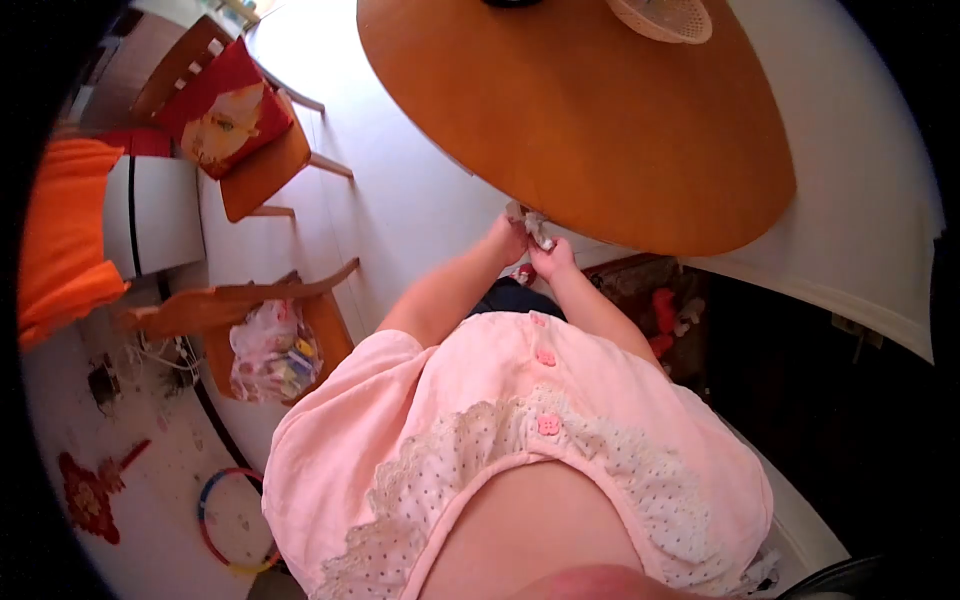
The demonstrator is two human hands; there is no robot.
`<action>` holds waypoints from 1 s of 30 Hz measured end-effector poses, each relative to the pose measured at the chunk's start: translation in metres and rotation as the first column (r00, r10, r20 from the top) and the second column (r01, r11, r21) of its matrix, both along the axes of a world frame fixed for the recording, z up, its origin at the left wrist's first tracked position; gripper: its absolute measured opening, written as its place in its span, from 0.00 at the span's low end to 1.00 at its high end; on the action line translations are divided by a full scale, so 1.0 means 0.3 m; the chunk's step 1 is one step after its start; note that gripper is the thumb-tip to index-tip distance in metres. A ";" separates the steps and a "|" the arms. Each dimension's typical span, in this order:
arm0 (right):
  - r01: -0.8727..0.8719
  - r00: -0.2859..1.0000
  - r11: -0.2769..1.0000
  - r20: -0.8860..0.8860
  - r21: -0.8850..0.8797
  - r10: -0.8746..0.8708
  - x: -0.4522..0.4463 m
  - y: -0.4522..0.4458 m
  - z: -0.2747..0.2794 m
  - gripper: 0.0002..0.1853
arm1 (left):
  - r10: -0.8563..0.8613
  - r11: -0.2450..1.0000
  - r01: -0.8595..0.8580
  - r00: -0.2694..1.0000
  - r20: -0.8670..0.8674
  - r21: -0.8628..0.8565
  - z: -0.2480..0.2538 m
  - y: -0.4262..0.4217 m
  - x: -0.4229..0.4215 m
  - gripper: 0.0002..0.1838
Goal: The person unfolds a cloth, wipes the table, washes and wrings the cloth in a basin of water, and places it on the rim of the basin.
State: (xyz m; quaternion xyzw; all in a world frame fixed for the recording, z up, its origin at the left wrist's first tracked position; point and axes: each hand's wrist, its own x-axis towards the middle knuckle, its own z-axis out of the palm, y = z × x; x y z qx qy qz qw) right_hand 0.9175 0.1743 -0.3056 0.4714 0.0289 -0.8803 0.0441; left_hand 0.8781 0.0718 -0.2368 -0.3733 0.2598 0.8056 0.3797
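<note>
Near the rounded edge of the brown wooden table [590, 130], my left hand [511, 236] and my right hand [552, 260] are close together, low in front of my body. Between them is a small crumpled greyish-white piece [538, 230], either cloth or paper; I cannot tell which. Fingers of both hands are closed on it, though they look small and partly hidden here. The piece hangs just beside the table edge, above the floor.
A pink woven basket [664, 20] stands on the table. To the left are a chair with a red cushion [228, 112] and another holding a plastic bag [275, 350] of packets. A hula hoop [203, 515] and an orange cloth [72, 235] are farther left.
</note>
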 end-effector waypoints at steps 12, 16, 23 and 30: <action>0.058 0.969 0.949 -0.246 0.310 0.021 -0.056 0.032 -0.163 0.21 | 0.154 0.963 -0.128 0.984 -0.093 0.238 -0.273 0.054 -0.079 0.24; 0.201 0.973 0.980 -0.114 -0.001 -0.200 -0.067 0.023 -0.151 0.23 | 0.038 0.994 -0.020 0.984 -0.174 0.105 -0.300 0.056 -0.082 0.25; 0.440 0.818 0.665 -0.035 -0.604 -0.574 0.047 0.072 -0.115 0.24 | 0.119 0.950 -0.165 0.977 0.179 0.267 -0.263 0.029 -0.008 0.26; -0.363 0.423 -0.760 0.822 0.540 0.382 -0.050 0.044 0.012 0.21 | 0.091 0.978 -0.093 0.996 0.024 0.186 -0.209 0.063 -0.082 0.23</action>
